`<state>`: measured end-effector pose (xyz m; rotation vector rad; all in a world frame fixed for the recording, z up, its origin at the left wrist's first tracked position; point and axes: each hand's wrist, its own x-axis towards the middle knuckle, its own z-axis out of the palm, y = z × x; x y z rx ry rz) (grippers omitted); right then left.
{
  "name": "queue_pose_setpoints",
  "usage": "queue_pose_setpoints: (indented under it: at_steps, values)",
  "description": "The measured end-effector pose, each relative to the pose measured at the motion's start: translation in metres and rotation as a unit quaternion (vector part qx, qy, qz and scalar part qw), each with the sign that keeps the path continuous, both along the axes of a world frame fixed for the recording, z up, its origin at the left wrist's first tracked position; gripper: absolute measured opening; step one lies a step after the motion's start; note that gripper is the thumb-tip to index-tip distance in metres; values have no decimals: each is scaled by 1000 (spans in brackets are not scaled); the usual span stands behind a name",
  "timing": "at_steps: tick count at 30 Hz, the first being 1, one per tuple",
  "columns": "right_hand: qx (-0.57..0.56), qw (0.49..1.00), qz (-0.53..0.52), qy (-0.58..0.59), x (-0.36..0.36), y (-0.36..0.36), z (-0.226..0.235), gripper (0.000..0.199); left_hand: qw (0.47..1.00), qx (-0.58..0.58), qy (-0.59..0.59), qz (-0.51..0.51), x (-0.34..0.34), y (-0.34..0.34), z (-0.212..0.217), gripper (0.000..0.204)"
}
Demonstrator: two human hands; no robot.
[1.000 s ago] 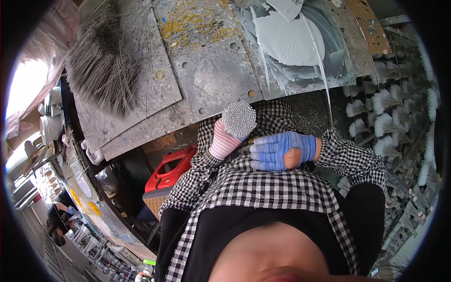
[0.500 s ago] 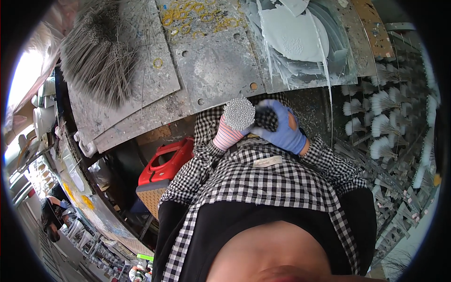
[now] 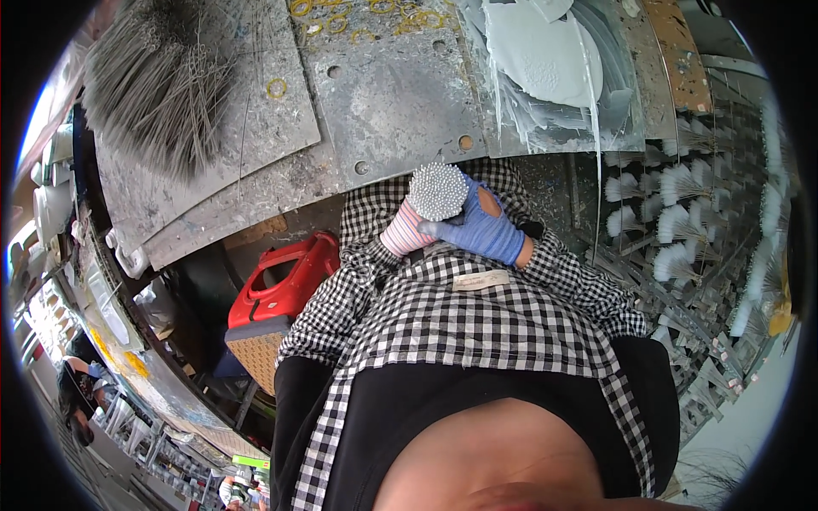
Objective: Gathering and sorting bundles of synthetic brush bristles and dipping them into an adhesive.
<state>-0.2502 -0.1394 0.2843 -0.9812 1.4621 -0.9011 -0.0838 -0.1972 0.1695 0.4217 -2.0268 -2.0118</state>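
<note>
Head view: white label below gloved hands

Two gloved hands, one wire bundle, one loose wire heap, one red stool, two metal plates.

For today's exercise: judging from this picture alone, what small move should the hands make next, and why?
Probably tap the wire bundle level: the left hand grips it upright, the blue-gloved right hand cups its side, just off the metal bench.
</note>
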Motion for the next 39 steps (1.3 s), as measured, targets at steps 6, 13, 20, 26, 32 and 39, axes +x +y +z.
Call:
queue_pose_setpoints:
  at_steps: [6, 13, 20, 26, 32, 39]
  values:
    - [23, 999, -9, -20, 2, -4, -4, 85, 920, 365, 144, -20, -3, 0, -10, 63]
    - [38, 999, -6, -32, 1, -8, -3, 83, 997, 43, 53, 21, -7, -4, 0, 76]
    - [38, 999, -1, 9, 0, -10, -5, 86, 986, 153, 36, 58, -10, -4, 7, 79]
    - [39, 999, -2, 14, -3, -8, -9, 86, 972, 205, 69, 95, -14, 0, 11, 75]
    - [-6, 995, 55, 88, -35, 4, 37, 81, 962, 247, -19, 115, -33, -10, 83, 52]
    - [-322, 788, 167, 496, -44, 46, 112, 31, 954, -184, -223, 80, -49, -36, 138, 34]
